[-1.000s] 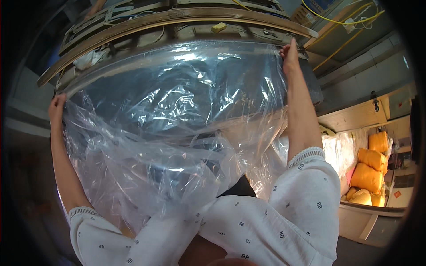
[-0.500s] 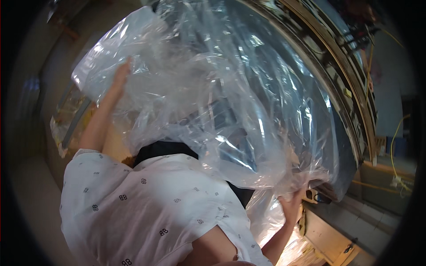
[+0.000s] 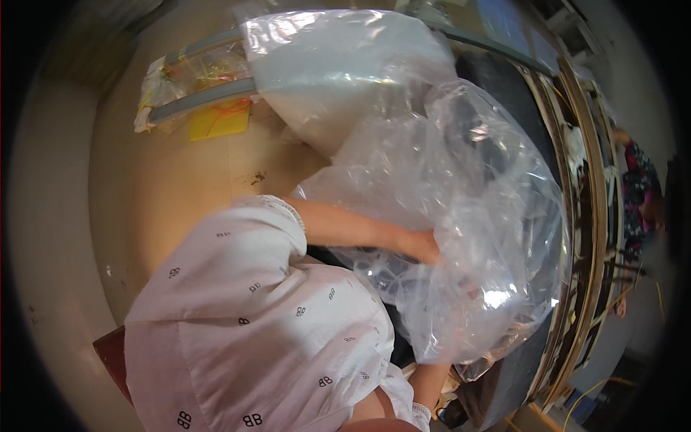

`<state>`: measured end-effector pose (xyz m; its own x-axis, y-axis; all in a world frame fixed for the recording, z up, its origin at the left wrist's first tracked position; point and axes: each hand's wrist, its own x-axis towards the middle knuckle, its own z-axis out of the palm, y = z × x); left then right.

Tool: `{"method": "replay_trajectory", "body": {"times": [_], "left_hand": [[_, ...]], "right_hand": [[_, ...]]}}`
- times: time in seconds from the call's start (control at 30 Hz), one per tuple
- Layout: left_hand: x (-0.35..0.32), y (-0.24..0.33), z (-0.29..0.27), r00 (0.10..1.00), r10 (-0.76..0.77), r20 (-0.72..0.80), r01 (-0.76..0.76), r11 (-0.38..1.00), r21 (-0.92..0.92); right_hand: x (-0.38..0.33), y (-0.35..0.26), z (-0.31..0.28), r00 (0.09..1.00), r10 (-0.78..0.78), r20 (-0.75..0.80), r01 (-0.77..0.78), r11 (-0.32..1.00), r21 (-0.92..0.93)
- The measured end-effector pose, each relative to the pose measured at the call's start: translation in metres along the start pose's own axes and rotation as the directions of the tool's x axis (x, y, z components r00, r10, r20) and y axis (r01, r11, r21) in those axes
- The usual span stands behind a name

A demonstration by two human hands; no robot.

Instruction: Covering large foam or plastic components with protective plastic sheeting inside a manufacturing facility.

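A large, crumpled sheet of clear plastic film [image 3: 389, 165] spreads before me over a dark grey surface [image 3: 497, 90]. My left hand [image 3: 423, 246] has its arm stretched across my front and is closed on the film near its middle. Its fingertips are lost in the folds. My right forearm comes up from the lower edge, and my right hand [image 3: 448, 351] is beneath the film's near edge. The film covers its fingers, so their pose is unclear. Toward the far side, a smoother, cloudier part of the film [image 3: 338, 54] lies flatter.
Along the right runs a stack of wooden boards [image 3: 586, 216]. Beyond it shows a person's patterned sleeve [image 3: 637, 187]. At far left, a grey bar [image 3: 205, 97] and a yellow sheet [image 3: 219, 121] lie by the tan floor [image 3: 180, 180]. A yellow cord [image 3: 594, 392] hangs lower right.
My left hand has swung from the far left across to the right, onto the film. The film has bunched up toward the right, and the view has turned, showing more floor.
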<state>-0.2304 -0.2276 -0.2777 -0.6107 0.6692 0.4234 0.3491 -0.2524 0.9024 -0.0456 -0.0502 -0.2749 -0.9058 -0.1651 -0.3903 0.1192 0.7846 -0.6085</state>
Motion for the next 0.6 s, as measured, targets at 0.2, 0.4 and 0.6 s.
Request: {"method": "replay_trajectory", "body": {"times": [0.2, 0.4, 0.6], "left_hand": [[0.030, -0.011, -0.010, 0.993, -0.056, 0.099, 0.077, 0.972, -0.222], [0.046, 0.069, -0.099, 0.949, 0.317, 0.001, -0.203, 0.604, 0.771], [-0.023, -0.008, -0.167, 0.935, -0.326, 0.140, 0.158, 0.736, 0.658]], "right_hand": [[0.067, -0.065, -0.051, 0.971, -0.231, 0.058, 0.225, 0.971, 0.086], [0.091, -0.120, -0.086, 0.917, -0.398, 0.013, 0.386, 0.896, 0.221], [0.133, -0.164, -0.133, 0.911, -0.327, -0.251, 0.406, 0.813, 0.417]]}}
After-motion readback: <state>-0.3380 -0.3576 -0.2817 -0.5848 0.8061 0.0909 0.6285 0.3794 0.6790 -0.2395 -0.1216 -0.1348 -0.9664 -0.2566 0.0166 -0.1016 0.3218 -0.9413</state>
